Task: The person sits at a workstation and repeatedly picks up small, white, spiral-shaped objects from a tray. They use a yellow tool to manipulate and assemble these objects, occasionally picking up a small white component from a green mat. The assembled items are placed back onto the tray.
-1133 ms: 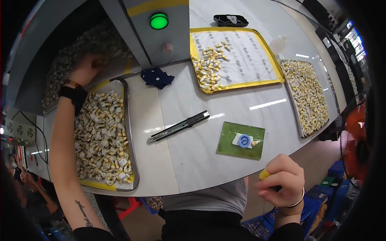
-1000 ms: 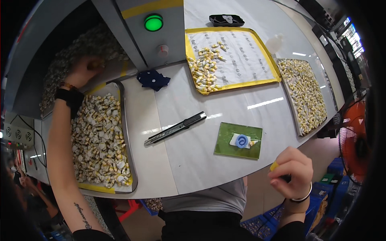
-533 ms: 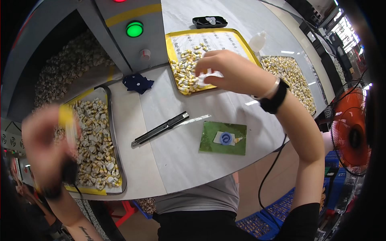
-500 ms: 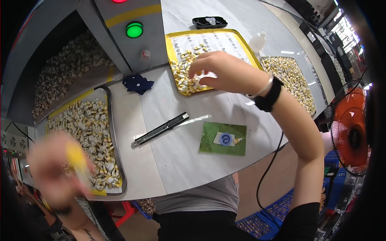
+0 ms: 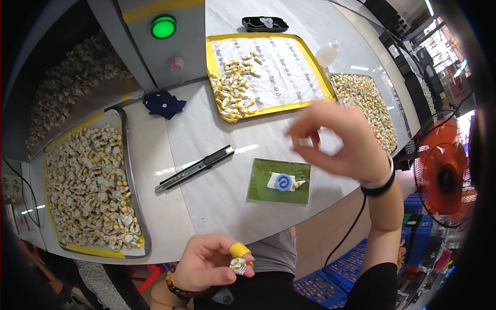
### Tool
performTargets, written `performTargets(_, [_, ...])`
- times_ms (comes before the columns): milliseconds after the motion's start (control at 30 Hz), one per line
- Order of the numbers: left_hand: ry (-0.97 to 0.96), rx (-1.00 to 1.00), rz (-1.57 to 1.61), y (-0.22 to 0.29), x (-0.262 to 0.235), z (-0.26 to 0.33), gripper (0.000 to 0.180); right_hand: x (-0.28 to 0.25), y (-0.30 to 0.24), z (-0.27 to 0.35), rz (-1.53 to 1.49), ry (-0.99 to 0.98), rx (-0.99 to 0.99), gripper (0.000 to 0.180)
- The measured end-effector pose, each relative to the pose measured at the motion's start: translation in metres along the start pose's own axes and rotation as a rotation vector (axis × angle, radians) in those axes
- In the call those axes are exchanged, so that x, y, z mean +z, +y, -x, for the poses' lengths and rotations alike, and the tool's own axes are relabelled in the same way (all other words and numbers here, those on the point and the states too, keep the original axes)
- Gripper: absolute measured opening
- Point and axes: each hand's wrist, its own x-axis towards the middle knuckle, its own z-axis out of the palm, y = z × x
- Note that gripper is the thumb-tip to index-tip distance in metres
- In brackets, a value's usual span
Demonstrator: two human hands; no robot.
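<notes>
Near the table's front edge, my left hand pinches a small white-and-yellow twisted piece between thumb and fingertips. A yellow finger cover sits on one of its fingers. My right hand hovers over the right part of the table, thumb and index finger curled together; something tiny and pale may be between them, too blurred to name. Beyond it, a yellow-rimmed tray holds slim yellow-and-white pieces bunched on its left side. A dark-rimmed tray on the left is heaped with crumpled-looking white-and-yellow pieces.
A utility knife lies mid-table, near a green plate bearing a blue round item. Around them are a navy cloth, a grey machine with a green button, a white bottle, another filled tray and an orange fan.
My left hand has moved from the left tray toward my body, with a small piece now visible in it. My right hand has drawn back from the yellow-rimmed tray, toward me and right.
</notes>
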Motion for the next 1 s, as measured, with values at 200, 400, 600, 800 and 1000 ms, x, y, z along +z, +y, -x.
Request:
performTargets(200, [-0.033,-0.140,0.085,-0.006,-0.005,-0.014,0.034,0.022,-0.005,0.059,0.097,-0.079,0.017,0.015])
performTargets(400, [-0.001,-0.160,0.082,-0.007,-0.005,-0.018,0.040,0.032,0.001,0.059,0.353,-0.105,-0.118,0.022])
performTargets(600, [-0.004,-0.157,0.148,-0.010,-0.005,-0.018,0.042,0.035,-0.001,0.058,0.471,-0.198,-0.180,0.025])
performTargets(800, [-0.037,-0.198,0.228,-0.006,0.000,-0.022,0.033,0.032,-0.009,0.057,0.451,-0.131,-0.198,0.022])
performTargets(1000, [-0.054,-0.293,0.266,-0.006,0.000,-0.026,0.026,0.042,-0.041,0.049,-0.112,0.206,-0.326,0.015])
